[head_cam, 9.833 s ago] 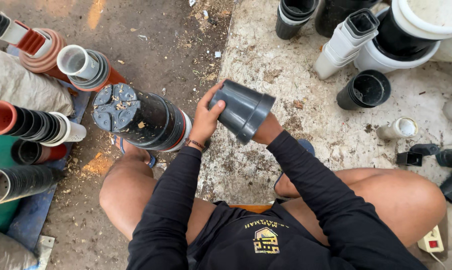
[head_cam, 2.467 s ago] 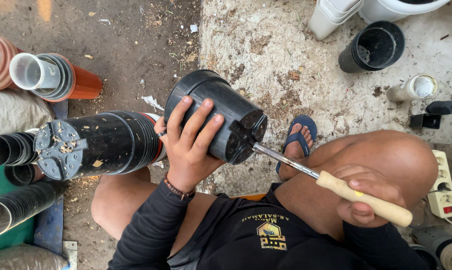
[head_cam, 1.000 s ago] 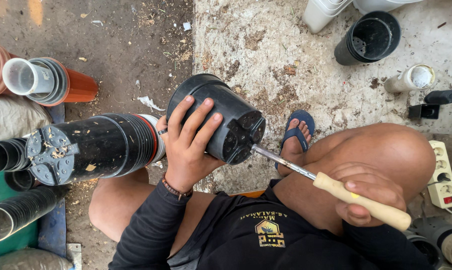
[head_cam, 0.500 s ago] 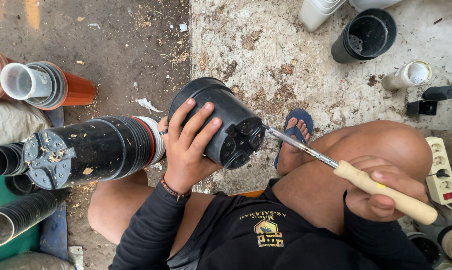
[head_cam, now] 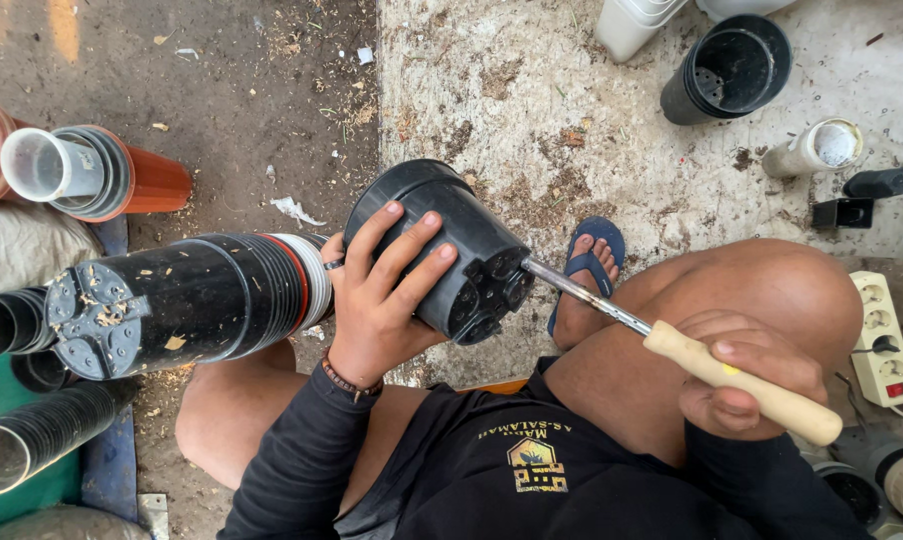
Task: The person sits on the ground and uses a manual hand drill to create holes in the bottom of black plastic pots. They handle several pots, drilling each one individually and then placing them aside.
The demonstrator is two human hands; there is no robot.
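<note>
Left hand (head_cam: 380, 300) is wrapping around a black plastic plant pot (head_cam: 442, 245), fingers (head_cam: 412, 262) spread across its side and thumb tucked behind, tipping the pot on its side so the perforated base is facing the person's lap. Right hand (head_cam: 737, 385) is clenching tight around the pale wooden handle of a metal-shafted tool (head_cam: 672, 345), resting against the raised right knee, and the tool's steel tip is meeting the pot's base right at the drainage holes. Just beside the left hand, a long stack of black pots (head_cam: 182, 300) is lying on its side across the left thigh, with white and red rims showing near its open end and shavings sitting on its bottom. Further left, more nested black pots (head_cam: 32, 445) are lying over a green surface, and an orange-and-white stack (head_cam: 87, 175) is resting on the dirt. Ahead of the knee, a blue sandal (head_cam: 584, 262) is sitting on the rough concrete, with an upright black pot (head_cam: 727, 68) beyond it and a white power strip (head_cam: 880, 340) at far right.
</note>
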